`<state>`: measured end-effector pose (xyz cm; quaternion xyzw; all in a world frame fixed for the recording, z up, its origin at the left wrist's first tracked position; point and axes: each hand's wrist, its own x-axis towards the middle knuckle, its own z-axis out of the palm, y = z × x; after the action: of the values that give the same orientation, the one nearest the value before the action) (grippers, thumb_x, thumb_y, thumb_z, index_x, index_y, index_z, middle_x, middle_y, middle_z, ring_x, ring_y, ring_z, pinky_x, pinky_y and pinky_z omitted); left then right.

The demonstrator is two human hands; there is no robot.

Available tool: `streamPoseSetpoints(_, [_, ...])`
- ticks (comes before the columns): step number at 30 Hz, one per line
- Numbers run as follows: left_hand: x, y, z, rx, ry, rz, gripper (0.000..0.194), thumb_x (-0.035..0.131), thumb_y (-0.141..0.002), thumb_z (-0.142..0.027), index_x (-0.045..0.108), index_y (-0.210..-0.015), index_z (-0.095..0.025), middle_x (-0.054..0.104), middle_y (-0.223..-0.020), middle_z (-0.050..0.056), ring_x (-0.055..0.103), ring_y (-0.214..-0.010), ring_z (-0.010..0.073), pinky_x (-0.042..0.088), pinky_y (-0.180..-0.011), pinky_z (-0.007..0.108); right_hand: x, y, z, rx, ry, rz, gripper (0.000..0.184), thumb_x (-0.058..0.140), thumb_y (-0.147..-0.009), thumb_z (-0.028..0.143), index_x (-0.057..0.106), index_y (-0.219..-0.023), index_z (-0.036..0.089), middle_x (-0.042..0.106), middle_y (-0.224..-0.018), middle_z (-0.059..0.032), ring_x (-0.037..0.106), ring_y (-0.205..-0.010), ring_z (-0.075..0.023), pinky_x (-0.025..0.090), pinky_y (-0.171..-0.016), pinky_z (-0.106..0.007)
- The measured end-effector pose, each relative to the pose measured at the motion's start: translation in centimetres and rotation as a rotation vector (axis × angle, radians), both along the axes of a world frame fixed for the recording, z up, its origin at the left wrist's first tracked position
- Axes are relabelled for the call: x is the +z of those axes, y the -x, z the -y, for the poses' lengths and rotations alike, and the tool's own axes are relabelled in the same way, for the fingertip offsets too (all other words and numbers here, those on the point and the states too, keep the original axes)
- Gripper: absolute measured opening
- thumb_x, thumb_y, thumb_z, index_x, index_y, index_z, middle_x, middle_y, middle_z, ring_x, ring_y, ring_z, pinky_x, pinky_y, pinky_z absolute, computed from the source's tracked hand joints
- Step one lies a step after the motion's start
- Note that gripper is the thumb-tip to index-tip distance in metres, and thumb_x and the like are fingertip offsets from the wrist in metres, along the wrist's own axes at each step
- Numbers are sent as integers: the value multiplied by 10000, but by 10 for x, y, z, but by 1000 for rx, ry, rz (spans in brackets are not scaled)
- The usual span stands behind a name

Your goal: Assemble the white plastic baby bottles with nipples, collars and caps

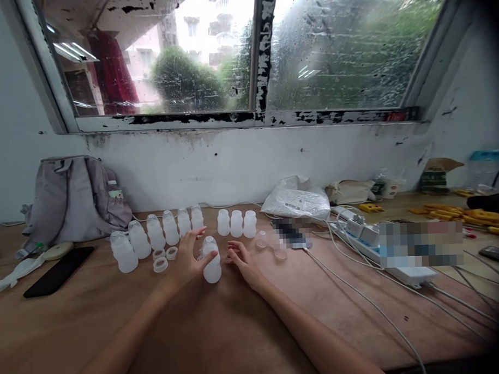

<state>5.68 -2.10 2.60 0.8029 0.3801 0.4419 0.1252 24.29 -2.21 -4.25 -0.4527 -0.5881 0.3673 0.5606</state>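
My left hand [190,257] wraps its thumb and fingers round a small frosted plastic bottle [212,263] standing upright on the wooden table [222,330]. My right hand [243,260] lies just to the right of that bottle, fingers stretched out and slightly apart, holding nothing. Behind and to the left, several capped bottles [155,234] stand in a curved row. Three uncapped bottles [236,223] stand behind the right hand. Loose white rings [161,263] lie left of my left hand, and clear caps [272,246] lie to the right.
A grey backpack [72,198] leans on the wall at left, with a black phone [58,271] in front of it. A white plastic bag [296,203], a power strip [383,253] with trailing cables and yellow parts [471,214] fill the right side.
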Motion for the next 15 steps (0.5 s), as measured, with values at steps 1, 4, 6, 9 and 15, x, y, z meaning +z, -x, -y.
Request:
streamPoseSetpoints(1, [12,0,-2,-23,-8,-74,389,556,-731,-365,489,-1083,-215,567,-980,49,522,-913,194,417,-804,324,0,0,0,-3,-5,3,335,474,-778,437,504,-1025,212,525,-1022,-62,559,-821,-163,470,-737,-319])
streamPoseSetpoints(4, [42,-3,-17,-85,1,-251,261,552,-724,-373,590,-930,-218,618,-869,25,551,-823,180,430,-748,285,-2,0,-1,-25,-12,6,332,473,-776,444,512,-1006,207,536,-993,-56,562,-784,-156,475,-711,-313])
streamPoseSetpoints(6, [59,-6,-34,-42,-38,-304,272,547,-722,-371,594,-946,-223,629,-915,18,547,-867,181,414,-784,281,-4,0,-4,-40,-9,10,336,471,-773,450,512,-999,204,547,-953,-50,564,-759,-152,477,-692,-306])
streamPoseSetpoints(9, [79,-13,-65,134,-66,-397,323,531,-728,-380,579,-1003,-218,633,-966,18,506,-975,193,379,-841,289,-7,-1,-6,-62,-3,38,329,476,-770,447,514,-983,200,555,-902,-41,563,-737,-149,475,-689,-303])
streamPoseSetpoints(15, [85,-33,-124,253,-18,-487,319,524,-727,-354,577,-1008,-212,639,-985,37,465,-1041,245,307,-887,384,-8,-1,-6,-87,-15,91,275,444,-795,409,514,-957,199,561,-827,-29,560,-725,-153,469,-694,-306])
